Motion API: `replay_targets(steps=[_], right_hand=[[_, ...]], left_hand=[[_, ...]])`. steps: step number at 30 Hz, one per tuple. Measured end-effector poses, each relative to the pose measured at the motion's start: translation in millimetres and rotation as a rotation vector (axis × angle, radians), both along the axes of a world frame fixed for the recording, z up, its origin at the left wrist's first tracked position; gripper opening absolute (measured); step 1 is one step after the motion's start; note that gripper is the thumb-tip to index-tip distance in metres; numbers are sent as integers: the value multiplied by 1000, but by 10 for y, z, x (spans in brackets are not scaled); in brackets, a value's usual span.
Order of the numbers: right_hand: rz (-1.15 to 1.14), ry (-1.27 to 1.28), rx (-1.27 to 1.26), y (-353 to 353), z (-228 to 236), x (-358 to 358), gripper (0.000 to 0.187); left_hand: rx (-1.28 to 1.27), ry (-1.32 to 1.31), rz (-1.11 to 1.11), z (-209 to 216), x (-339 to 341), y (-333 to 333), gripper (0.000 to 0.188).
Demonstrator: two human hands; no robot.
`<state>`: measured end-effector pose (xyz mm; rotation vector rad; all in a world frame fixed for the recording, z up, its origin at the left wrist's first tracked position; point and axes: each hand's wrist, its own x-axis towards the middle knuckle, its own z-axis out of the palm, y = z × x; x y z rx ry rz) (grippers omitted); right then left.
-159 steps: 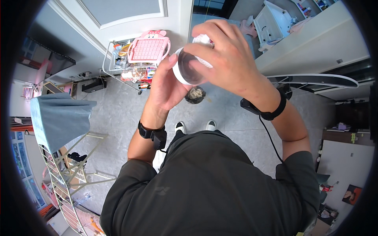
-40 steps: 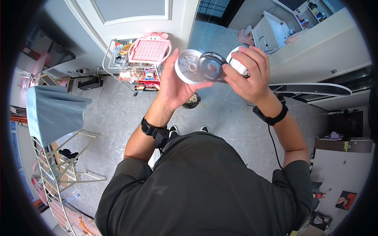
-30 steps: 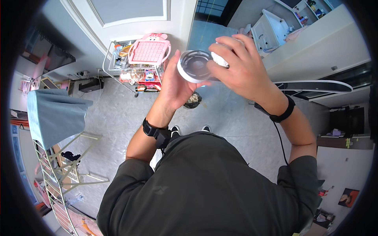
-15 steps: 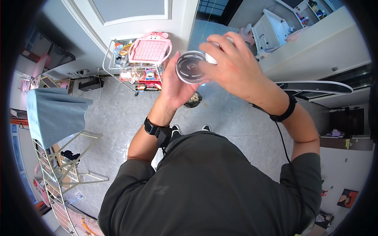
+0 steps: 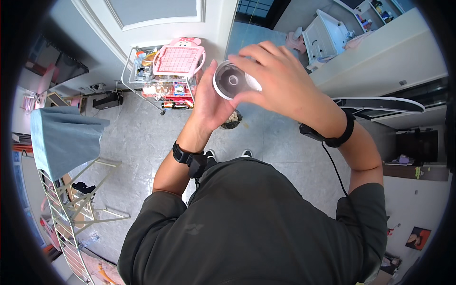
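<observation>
My left hand (image 5: 211, 104) cradles a round, cup-like container (image 5: 218, 90) from its left side and below. The container has a white rim, and its grey interior shows a small ring at the bottom. Over its right side curls my right hand (image 5: 280, 78), with the thumb at the near rim and the fingers at the far rim. Between the right thumb and fingers shows a small white piece (image 5: 253, 84) at the opening; most of it is hidden by the hand, so its kind cannot be told.
Ahead on the left stands a wire trolley (image 5: 127, 71) of packets, topped by a pink basket (image 5: 178, 60). A dark bin (image 5: 232, 121) is on the floor below my hands. A drying rack (image 5: 71, 213) with a blue cloth (image 5: 66, 137) stands left. A washbasin cabinet (image 5: 325, 38) lies beyond the doorway.
My right hand has shifted from above the container down around its right side, its thumb now at the near rim. A ring inside the container now shows more plainly.
</observation>
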<state>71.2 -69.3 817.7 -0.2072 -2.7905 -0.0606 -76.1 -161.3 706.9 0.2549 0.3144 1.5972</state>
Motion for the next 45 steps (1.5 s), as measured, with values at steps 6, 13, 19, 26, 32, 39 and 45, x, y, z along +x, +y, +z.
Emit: replay_targets(steps=[6, 13, 19, 26, 32, 39, 45], right_hand=[[-66, -74, -30, 37, -13, -34, 64], [-43, 26, -107, 93, -66, -29, 60], [-226, 396, -1167, 418, 60, 165, 44], [-178, 455, -2137, 690, -7, 353, 38], [80, 367, -2163, 581, 2, 415, 51], [198, 328, -1967, 605, -122, 438, 58], [121, 296, -1786, 511, -33, 414, 83]], left_hand=[[-60, 23, 59, -2, 30, 12, 48], [-6, 72, 45, -67, -25, 19, 59], [98, 61, 51, -27, -33, -4, 70], [201, 23, 96, -69, -2, 24, 72], [333, 58, 130, -53, 30, 47, 78], [388, 134, 220, -29, 88, 4, 84], [388, 156, 284, 69, 119, -73, 80]])
